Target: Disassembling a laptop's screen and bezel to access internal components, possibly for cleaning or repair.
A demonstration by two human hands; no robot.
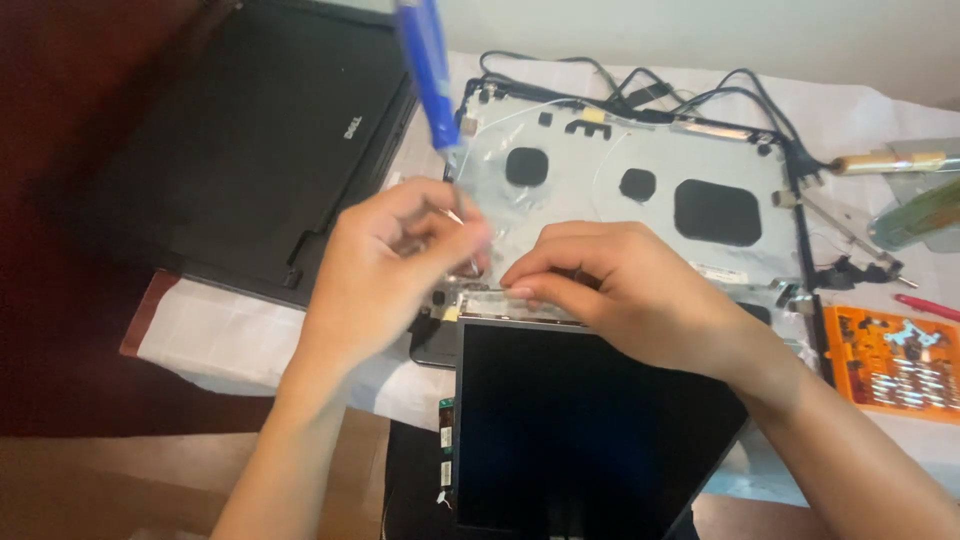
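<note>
The screwdriver (428,75) is gripped in the left hand (385,265), its tip hidden near the panel (570,420) top edge. The edge is pinned by the right hand (620,285), fingers curled. The driver should be kept upright and the panel held steady against the lid shell (640,150).

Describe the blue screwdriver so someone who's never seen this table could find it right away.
Start at the silver lid shell lying open in the middle of the table. At its left edge, the left hand holds the screwdriver upright. It is the only blue, translucent handle; the other tools lie flat at the right.
</note>
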